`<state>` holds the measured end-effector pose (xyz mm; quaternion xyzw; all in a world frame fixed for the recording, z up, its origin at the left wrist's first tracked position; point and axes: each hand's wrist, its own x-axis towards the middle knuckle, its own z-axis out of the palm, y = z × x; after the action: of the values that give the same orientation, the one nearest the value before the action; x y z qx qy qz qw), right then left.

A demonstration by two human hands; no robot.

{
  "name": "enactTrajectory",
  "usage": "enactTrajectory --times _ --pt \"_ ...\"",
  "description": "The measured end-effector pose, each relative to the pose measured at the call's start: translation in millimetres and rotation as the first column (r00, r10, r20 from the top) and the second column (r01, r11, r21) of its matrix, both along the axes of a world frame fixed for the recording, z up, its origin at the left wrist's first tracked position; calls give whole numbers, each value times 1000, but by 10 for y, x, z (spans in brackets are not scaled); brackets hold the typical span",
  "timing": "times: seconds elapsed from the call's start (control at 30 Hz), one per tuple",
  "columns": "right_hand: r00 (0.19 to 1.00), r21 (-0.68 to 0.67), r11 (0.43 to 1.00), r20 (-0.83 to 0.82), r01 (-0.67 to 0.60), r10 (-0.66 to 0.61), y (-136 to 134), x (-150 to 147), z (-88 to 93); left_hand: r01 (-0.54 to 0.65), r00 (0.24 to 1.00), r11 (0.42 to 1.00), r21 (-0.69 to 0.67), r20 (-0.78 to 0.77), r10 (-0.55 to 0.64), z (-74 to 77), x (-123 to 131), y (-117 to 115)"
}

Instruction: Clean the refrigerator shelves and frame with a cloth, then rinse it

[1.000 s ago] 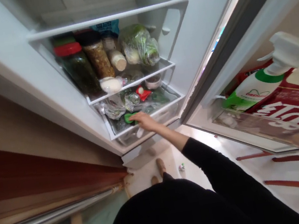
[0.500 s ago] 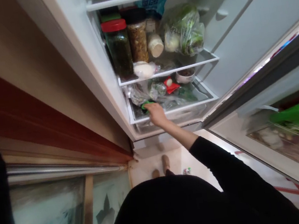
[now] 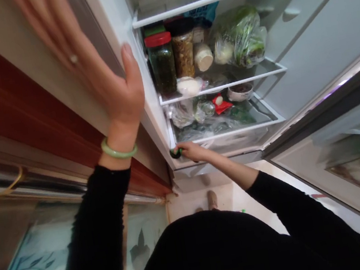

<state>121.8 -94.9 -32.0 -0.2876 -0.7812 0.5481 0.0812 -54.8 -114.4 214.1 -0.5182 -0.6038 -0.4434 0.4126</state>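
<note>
The head view is showing the right hand (image 3: 192, 150) being closed around a small green thing (image 3: 175, 153) just below the front lip of the crisper drawer (image 3: 227, 133), while the left hand (image 3: 102, 70), fingers spread and holding nothing, is being pressed flat against the fridge's side wall (image 3: 117, 31) at ten o'clock. The step in hand is judged to be the lifting-out of that green thing; a steady grip and a clear path past the drawer lip are being called for, with the jars (image 3: 171, 55) and bagged greens (image 3: 239, 36) at twelve o'clock left undisturbed.

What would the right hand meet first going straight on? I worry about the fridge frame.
The right hand, gripping a small green thing, points left; likely the fridge's left wall first, though depth is unclear.
</note>
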Motion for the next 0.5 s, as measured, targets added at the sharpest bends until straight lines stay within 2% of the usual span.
enactTrajectory --times 0.03,0.07,0.1,0.13,0.2,0.27,0.4,0.5 --pt "1000 -193 981 3 -8 8 44 76 26 -45 999 999 10 13 45 -100 59 -44" --pt "1000 -354 935 -2 19 -22 102 133 52 -47 998 999 -24 47 48 -214 97 -85" --pt "995 -460 885 -17 76 -95 170 161 77 -17 994 997 -81 103 25 -333 114 -119" --pt "979 -512 846 -46 148 -199 242 153 103 21 986 991 -129 169 1 -447 115 -141" --pt "897 -516 805 -145 291 -418 368 24 148 86 960 976 -200 278 -27 -625 87 -148" --pt "799 -513 763 -222 392 -559 425 -223 172 97 960 975 -198 278 -39 -721 49 -119" --pt "656 -581 625 -196 521 -729 408 -780 142 101 972 980 -172 228 -60 -764 -41 -37" --pt "572 -595 579 -230 558 -787 579 -1114 97 198 962 973 -119 216 -169 -804 -151 31"
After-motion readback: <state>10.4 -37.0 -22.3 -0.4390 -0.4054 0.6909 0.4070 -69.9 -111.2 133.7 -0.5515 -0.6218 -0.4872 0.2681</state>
